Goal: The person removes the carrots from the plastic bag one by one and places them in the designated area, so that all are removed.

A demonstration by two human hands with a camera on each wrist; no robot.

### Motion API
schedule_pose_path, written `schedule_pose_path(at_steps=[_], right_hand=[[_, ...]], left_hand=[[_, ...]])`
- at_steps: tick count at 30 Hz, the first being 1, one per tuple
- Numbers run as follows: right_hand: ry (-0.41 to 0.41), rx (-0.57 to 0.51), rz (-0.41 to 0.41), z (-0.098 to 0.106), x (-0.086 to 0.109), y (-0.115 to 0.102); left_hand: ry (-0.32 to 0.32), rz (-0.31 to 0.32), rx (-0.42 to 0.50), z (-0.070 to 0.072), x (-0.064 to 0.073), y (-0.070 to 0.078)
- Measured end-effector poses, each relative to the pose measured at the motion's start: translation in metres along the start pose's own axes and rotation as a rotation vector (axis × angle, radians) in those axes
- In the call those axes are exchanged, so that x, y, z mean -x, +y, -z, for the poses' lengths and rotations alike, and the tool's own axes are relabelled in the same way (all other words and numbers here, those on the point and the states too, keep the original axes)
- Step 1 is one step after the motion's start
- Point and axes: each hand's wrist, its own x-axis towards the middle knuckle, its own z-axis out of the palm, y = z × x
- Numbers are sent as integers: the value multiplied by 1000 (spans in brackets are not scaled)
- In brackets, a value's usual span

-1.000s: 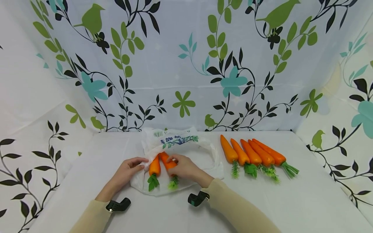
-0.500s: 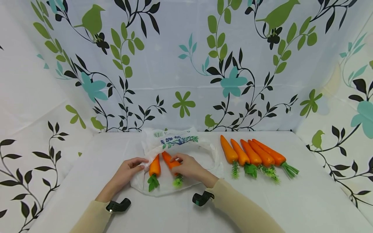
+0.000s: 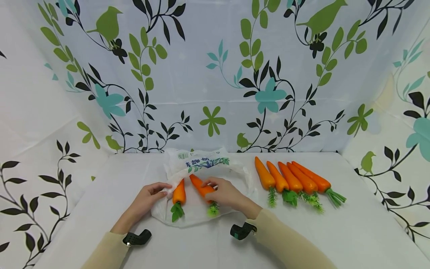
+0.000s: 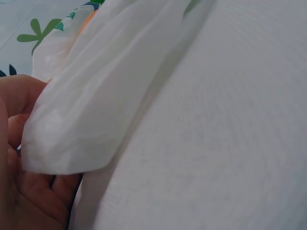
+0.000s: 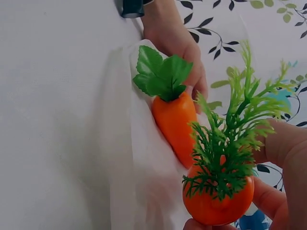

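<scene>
My right hand [image 3: 226, 192] grips an orange toy carrot [image 3: 198, 182] by its thick end, tip pointing away and left. In the right wrist view its round orange top [image 5: 225, 208] faces the camera, with feathery green leaves [image 5: 230, 143]. The carrot is over a white plastic bag [image 3: 174, 160] with blue and green print. Left of it, a second carrot [image 3: 179, 194] with broad leaves lies at the bag's opening. My left hand [image 3: 151, 196] pinches the bag's left edge; the left wrist view shows the thin white plastic [image 4: 96, 110] between thumb and fingers.
To the right of the bag, several more carrots [image 3: 291, 179] lie side by side on the white tablecloth [image 3: 302, 239], tops toward me. Behind the table hangs a white curtain [image 3: 188, 82] with birds and leaves. Dark wrist cameras [image 3: 137, 237] sit on both wrists.
My right hand has moved to the right with its carrot, widening the gap to the second carrot. The held carrot now slants more. My left hand stays at the bag's edge.
</scene>
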Motion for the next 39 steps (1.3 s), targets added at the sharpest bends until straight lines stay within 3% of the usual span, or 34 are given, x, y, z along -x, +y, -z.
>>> schedule_pose_path(at_steps=[8,19,24,39], right_hand=[[-5,23,29,14,13,-2],[13,35,75,33,25,17],[24,36,76,45,36,20],[70,52,38,72,65,26]], left_hand=[[-6,12,7,0,-1,0],[-9,12,6,1,0,-1],[-12,-3,-2,0,-1,-3],[-9,34,13,1,0,-1]])
